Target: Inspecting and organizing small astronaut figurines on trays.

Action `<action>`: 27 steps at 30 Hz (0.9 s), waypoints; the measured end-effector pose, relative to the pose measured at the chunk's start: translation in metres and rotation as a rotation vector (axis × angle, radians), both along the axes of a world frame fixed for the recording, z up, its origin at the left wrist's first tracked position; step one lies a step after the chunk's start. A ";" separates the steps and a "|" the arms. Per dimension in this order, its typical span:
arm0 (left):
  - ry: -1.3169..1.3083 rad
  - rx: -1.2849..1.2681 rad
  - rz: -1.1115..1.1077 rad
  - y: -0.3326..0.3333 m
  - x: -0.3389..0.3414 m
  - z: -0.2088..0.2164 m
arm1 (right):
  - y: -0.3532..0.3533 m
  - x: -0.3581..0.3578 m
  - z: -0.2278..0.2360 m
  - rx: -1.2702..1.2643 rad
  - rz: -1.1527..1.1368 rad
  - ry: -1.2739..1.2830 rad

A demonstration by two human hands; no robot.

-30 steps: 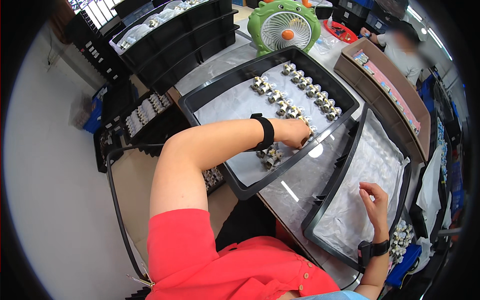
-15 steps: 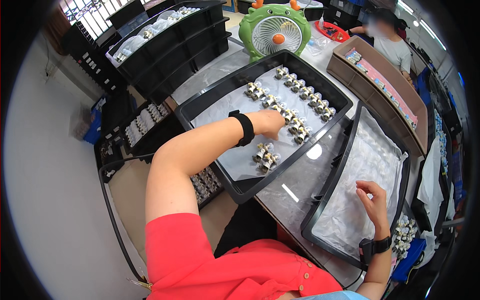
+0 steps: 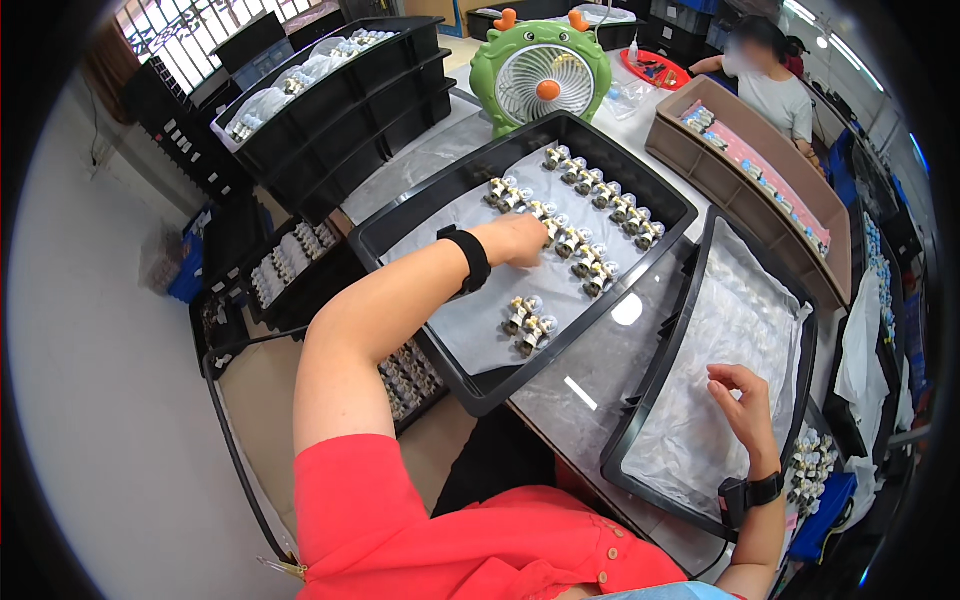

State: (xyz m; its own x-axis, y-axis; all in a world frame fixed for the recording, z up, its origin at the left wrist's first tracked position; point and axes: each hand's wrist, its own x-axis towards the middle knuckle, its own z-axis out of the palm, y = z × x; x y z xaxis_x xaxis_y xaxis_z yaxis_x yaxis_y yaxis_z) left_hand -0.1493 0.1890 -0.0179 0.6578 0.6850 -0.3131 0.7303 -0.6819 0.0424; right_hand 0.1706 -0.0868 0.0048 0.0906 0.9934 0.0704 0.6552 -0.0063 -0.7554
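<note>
Over the black tray (image 3: 470, 385) lined with white sheet, my left hand (image 3: 518, 240) reaches in with its fingers curled down. It is at the near end of a row of small figurines (image 3: 573, 243) with dark bases, pale bodies and clear rounded tops. Its fingertips are mostly hidden, so whatever they hold cannot be made out. Another row of figurines (image 3: 605, 193) stands farther back, and a small cluster (image 3: 528, 325) stands nearer me. On the right, my right hand (image 3: 742, 400) hovers with bent fingers and thumb apart, holding nothing, above a second black tray (image 3: 640, 440) covered by a translucent sheet (image 3: 715, 370).
A green cartoon-shaped fan (image 3: 541, 75) stands behind the tray. Stacked black crates (image 3: 350, 130) rise at the back left. A brown bin (image 3: 755, 185) with small parts stands at the right, near a red tray (image 3: 655, 70). Beyond it sits another person (image 3: 775, 100).
My left hand has shifted left along the figurine row, uncovering some of the figurines on its right. My right hand has barely moved.
</note>
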 end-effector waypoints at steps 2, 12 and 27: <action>0.099 0.008 0.062 0.007 -0.007 0.007 | 0.000 0.000 0.000 -0.003 0.001 0.001; 0.029 0.012 0.197 0.040 -0.029 -0.002 | -0.001 0.002 0.000 0.006 -0.002 0.004; -0.239 0.100 0.061 0.071 -0.056 -0.036 | -0.004 0.015 -0.008 0.029 0.093 0.008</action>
State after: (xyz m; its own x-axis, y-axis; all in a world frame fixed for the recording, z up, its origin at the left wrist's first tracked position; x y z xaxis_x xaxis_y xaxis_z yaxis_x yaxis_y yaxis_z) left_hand -0.2049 0.2601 -0.0537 0.6612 0.7457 -0.0821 0.7477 -0.6461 0.1535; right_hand 0.1853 -0.0911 -0.0037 -0.0010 0.9951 0.0985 0.6460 0.0758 -0.7596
